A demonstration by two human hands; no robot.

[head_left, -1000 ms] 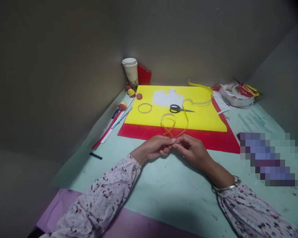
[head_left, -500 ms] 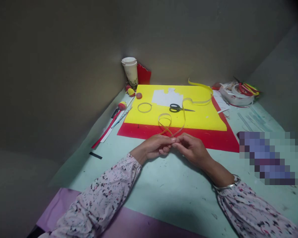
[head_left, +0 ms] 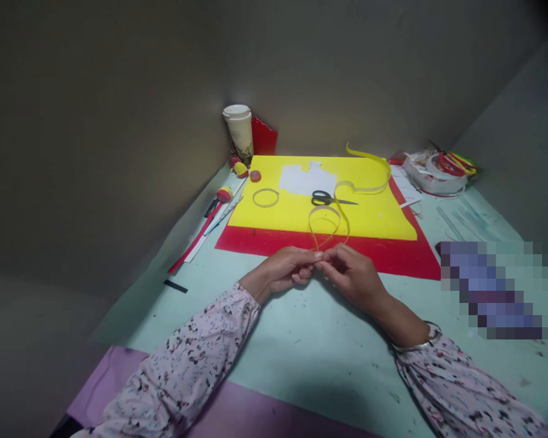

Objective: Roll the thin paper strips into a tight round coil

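My left hand [head_left: 290,266] and my right hand [head_left: 352,275] meet over the near edge of the red sheet, fingertips touching. Both are closed in a pinch on a narrow yellow strip [head_left: 340,214], which rises from them in a loop. Its long tail runs back over the yellow sheets [head_left: 369,222] and curls at the far right corner. Where the strip passes between the fingers is hidden. Black-handled scissors [head_left: 322,198] lie just beyond the loop, partly under the strip. A thin strip ring [head_left: 265,198] rests to their left.
A white lidded cup [head_left: 240,131] stands at the back left. Torn white paper [head_left: 305,180] lies on the yellow sheets, above a red sheet [head_left: 393,266]. Red and white strips [head_left: 196,243] lie at left. A clear container [head_left: 433,177] with strips is at back right, a pixelated area [head_left: 491,292] below.
The strip's loop has swung right and stands rounder and higher above my fingers. Its tail near my right hand has shifted slightly right. Both hands stay nearly in place.
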